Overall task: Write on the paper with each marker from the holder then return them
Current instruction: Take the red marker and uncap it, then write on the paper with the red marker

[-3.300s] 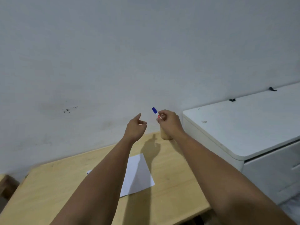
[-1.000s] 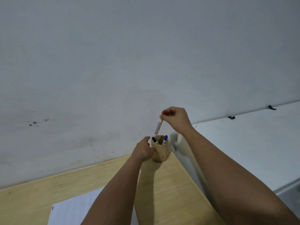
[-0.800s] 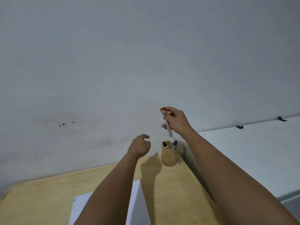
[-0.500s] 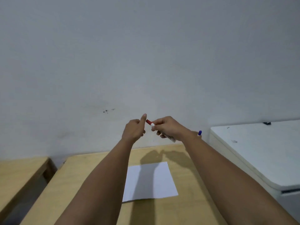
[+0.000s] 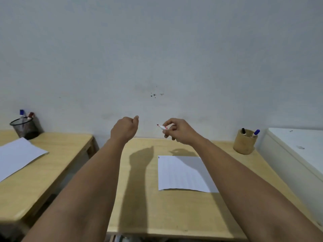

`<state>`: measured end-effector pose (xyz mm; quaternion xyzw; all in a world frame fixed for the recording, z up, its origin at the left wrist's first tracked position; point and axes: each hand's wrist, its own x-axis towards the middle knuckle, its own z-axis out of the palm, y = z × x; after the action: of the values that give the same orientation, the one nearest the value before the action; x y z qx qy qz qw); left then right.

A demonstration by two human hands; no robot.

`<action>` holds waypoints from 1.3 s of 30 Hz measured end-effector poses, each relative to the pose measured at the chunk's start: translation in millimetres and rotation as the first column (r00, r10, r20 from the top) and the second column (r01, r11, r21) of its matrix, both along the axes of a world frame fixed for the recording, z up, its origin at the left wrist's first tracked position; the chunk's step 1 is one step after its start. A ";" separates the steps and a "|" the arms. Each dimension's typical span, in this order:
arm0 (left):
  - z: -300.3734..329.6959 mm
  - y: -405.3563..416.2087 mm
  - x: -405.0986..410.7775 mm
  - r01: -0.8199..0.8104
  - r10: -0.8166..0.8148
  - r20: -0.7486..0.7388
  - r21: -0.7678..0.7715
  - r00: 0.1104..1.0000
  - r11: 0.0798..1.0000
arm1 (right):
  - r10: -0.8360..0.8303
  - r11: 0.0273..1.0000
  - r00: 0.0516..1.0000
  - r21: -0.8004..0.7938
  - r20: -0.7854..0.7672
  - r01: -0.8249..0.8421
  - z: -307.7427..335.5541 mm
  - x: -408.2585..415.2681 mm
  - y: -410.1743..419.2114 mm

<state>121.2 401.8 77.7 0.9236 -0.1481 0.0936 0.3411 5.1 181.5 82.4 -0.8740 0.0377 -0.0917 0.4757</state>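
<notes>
Marker [image 5: 162, 127], red-tipped with a white body, was in the right hand [image 5: 180, 131], held up in the air above the far edge of the tabletop [image 5: 139, 198], tip pointing left. Cap looked off: bare red nib showing. Right fingers [image 5: 168, 122] were clamped on the marker barrel. Left hand [image 5: 125, 129] was raised just beside it, fingers curled together into a loose fist; could not tell whether the cap was inside.

Paper [image 5: 181, 173] lay flat on the tabletop below and nearer than the hands, mostly blank, with one tiny dark mark at its far-left corner. No red writing visible on it.

Holder [image 5: 244, 143], a tan cup, stood at the far right corner of the tabletop, well apart from the hands, with a black marker [image 5: 243, 130] and a blue marker [image 5: 256, 132] upright in it.

Judgement: red marker's turn was just beginning; writing with it and its return were left. Black and blue already back or not yet used, unclear.

Off-task: a second table on the left carried a mesh cup [image 5: 25, 127] and another sheet [image 5: 15, 156].
</notes>
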 end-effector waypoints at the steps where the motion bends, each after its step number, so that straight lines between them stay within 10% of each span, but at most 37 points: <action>1: -9.2 5.5 4.6 -0.023 0.021 0.028 0.078 0.999 0.997 | -0.049 0.996 0.999 0.072 0.004 0.049 -7.9 3.8 -4.7; 7: -85.9 -16.2 13.0 0.062 -0.101 0.051 0.498 0.994 0.865 | -0.202 0.813 0.975 0.538 -0.096 0.222 -39.5 23.0 -22.4; 15: -142.7 -25.2 9.4 0.113 -0.132 0.004 0.495 0.991 0.862 | -0.251 0.507 0.957 0.822 -0.147 0.260 -63.2 34.1 -34.5; 23: -131.4 -3.5 -33.8 0.084 -0.100 0.077 0.196 0.992 0.977 | -0.317 0.616 0.938 0.722 -0.140 0.316 -67.2 18.9 -20.0; 39: -152.2 1.5 -102.4 0.310 -0.339 -0.024 0.473 0.940 0.825 | -0.337 0.832 0.940 0.448 -0.060 0.327 -107.4 14.4 28.1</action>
<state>18.8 403.3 -74.5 0.9364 -0.3314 0.0236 0.1132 19.6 209.7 -25.0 -0.7185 0.2038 -0.1707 0.6427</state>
